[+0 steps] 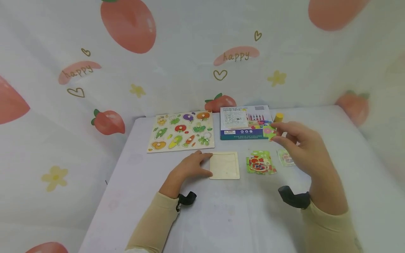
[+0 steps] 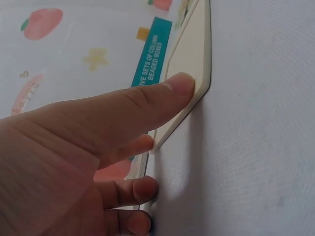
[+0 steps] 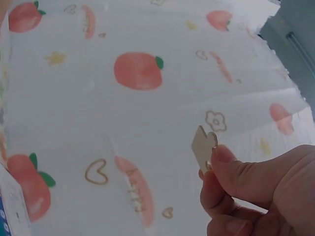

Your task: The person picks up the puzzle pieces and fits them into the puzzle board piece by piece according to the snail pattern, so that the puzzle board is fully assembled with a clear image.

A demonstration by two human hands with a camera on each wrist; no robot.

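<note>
In the head view my right hand [image 1: 302,147] is raised over the right side of the table and pinches a green puzzle piece [image 1: 268,132] with a pink patch between thumb and fingers. The right wrist view shows the plain pale back of that puzzle piece [image 3: 202,150] and its knobbed edge. My left hand [image 1: 190,165] rests at the left edge of a square wooden puzzle tray [image 1: 224,166], thumb on the near corner, index finger at the far one. Close up, the thumb [image 2: 179,86] lies straight on the tray's rim. A pile of puzzle pieces [image 1: 261,163] lies right of the tray.
A vegetable puzzle board [image 1: 169,135] lies behind the left hand. Behind the pile lies a flat box [image 1: 234,134], with a yellow cylinder [image 1: 278,117] beside it. A picture card [image 1: 284,159] is partly hidden by the right hand. A printed cloth backdrop hangs behind the table.
</note>
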